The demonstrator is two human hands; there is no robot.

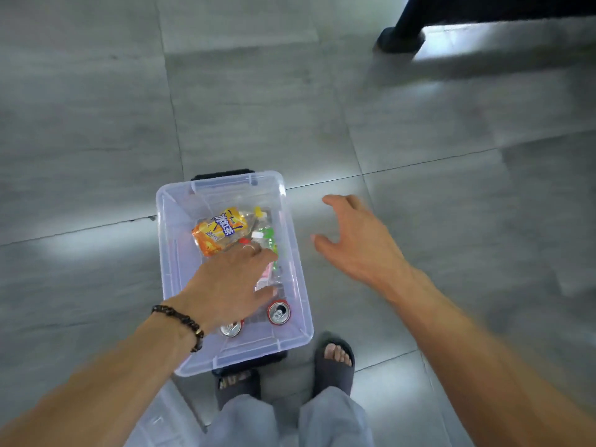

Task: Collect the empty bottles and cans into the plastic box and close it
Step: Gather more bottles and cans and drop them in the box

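The plastic box (292,253) is set open on the grey floor (96,140), just beyond the feet, so it can be loaded from above. The left hand (229,285) is lowered into it, fingers reaching down among the bottles; whether a bottle is gripped cannot be told. An orange-labelled bottle (219,233) is seen at the far end, two cans (279,312) at the near end. The right hand (351,240) is held spread and empty to the right of the box, likely for balance. No lid is fitted yet.
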